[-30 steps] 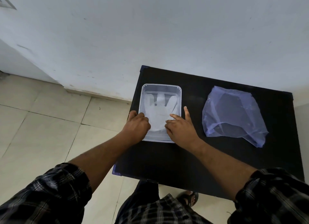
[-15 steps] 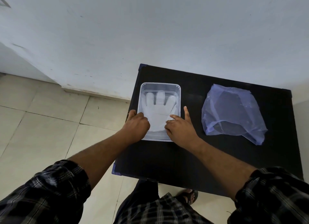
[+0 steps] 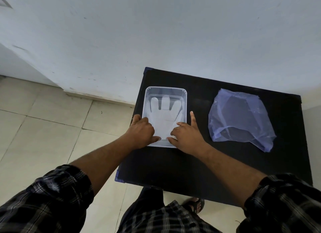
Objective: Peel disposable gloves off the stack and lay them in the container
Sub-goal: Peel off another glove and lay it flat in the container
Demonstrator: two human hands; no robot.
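Observation:
A clear plastic container (image 3: pixel 185 100) stands on the left part of the black table (image 3: pixel 191 163). A translucent white glove (image 3: pixel 163 114) lies flat inside it, fingers pointing away from me. My left hand (image 3: pixel 141 132) rests at the container's near left corner, fingertips on the glove's cuff. My right hand (image 3: pixel 186 136) presses the cuff at the near right, its index finger stretched along the container's right wall. A crumpled bluish plastic bag (image 3: pixel 241 118) lies to the right; I cannot tell whether gloves are inside it.
The table stands against a white wall (image 3: pixel 156 32). Tiled floor (image 3: pixel 43 128) lies to the left, beyond the table's left edge. My sandalled foot (image 3: pixel 195 204) shows under the near edge.
The glove has been spread flatter in the container, its fingers now plainly laid out. Both hands stayed at the near end on the cuff, thumbs drawn a little closer together.

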